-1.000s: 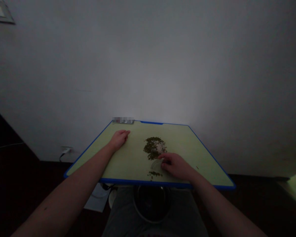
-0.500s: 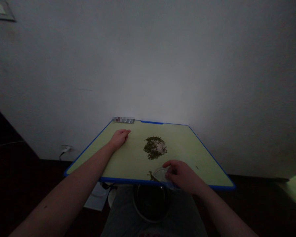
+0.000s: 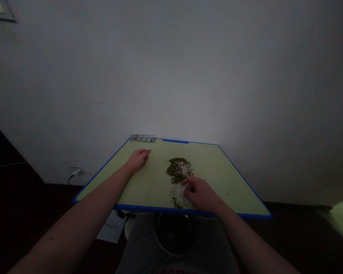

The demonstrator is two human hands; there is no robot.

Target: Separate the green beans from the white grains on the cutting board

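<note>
Small dark green beans, like mung beans, lie in a loose heap [image 3: 175, 169] on the pale green tabletop [image 3: 148, 190], with a whitish patch of grains [image 3: 185, 168] among them on the right. My right hand [image 3: 200, 192] pinches the edge of a clear plastic lid or shallow dish [image 3: 178, 190], just on my side of the heap. A smaller cluster of green beans [image 3: 176, 203] lies by the near edge, partly behind the clear plastic. My left hand [image 3: 138, 159] rests on the tabletop left of the heap, fingers curled, with nothing visible in it.
Below the table's blue near edge [image 3: 148, 208], a dark round pot [image 3: 175, 234] sits between my legs. A pixelated strip [image 3: 143, 138] lies at the far left corner. A small dark sliver [image 3: 228, 193] is on the right. Behind the table rises a grey wall [image 3: 183, 76].
My right hand has moved the clear plastic lid or dish leftward and away from me, from the near edge toward the heap. My left hand stays where it was.
</note>
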